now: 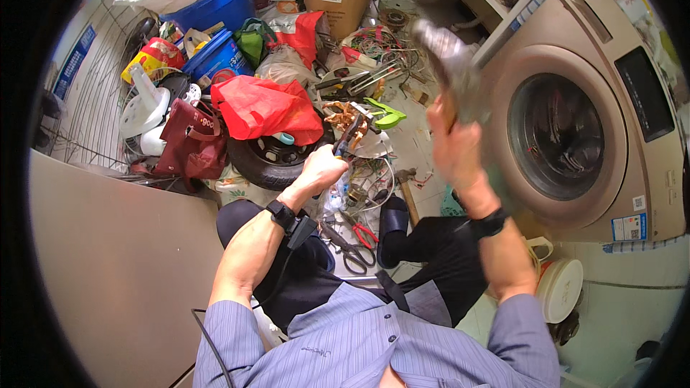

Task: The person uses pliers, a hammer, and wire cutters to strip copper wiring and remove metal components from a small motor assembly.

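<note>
Head view: the right hand (455, 145) is lifted high, fingers wrapped round a blurry hammer (447, 57), while the left hand (323, 169) reaches forward gripping pliers (350, 135) over the messy floor.

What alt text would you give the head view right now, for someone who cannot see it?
A seated person raises a motion-blurred hammer in the right hand while the left hand grips pliers over a cluttered floor. Around them lie a red bag, a tyre and scissors, with a washing machine at right.
</note>
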`<state>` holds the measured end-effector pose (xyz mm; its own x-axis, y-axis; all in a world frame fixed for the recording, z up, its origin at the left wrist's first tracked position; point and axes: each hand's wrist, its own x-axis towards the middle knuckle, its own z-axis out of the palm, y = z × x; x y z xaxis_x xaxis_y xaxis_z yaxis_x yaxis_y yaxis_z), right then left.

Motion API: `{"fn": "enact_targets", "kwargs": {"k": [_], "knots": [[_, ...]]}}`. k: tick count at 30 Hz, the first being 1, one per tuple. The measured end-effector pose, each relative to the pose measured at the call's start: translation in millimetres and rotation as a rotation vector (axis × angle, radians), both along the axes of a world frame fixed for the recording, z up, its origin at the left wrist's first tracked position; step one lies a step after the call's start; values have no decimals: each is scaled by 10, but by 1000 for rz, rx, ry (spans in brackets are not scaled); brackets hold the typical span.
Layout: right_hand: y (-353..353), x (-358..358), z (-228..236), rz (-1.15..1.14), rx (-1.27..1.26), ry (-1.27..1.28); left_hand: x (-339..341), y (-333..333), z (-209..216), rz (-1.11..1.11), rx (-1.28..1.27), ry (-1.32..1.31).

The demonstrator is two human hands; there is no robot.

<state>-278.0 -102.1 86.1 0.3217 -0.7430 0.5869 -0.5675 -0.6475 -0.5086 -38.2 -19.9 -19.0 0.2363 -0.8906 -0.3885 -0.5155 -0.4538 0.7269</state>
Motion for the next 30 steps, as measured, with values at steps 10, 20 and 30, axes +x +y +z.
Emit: {"fn": "enact_targets", "kwargs": {"k": [10, 20, 30], "knots": [[595, 300, -1362, 80, 392, 1, 199, 155, -235, 38, -8, 12], [659, 281, -1367, 112, 372, 83, 170, 246, -170, 73, -38, 80], [738, 266, -456, 141, -209, -73, 158, 234, -49, 33, -50, 129]]}}
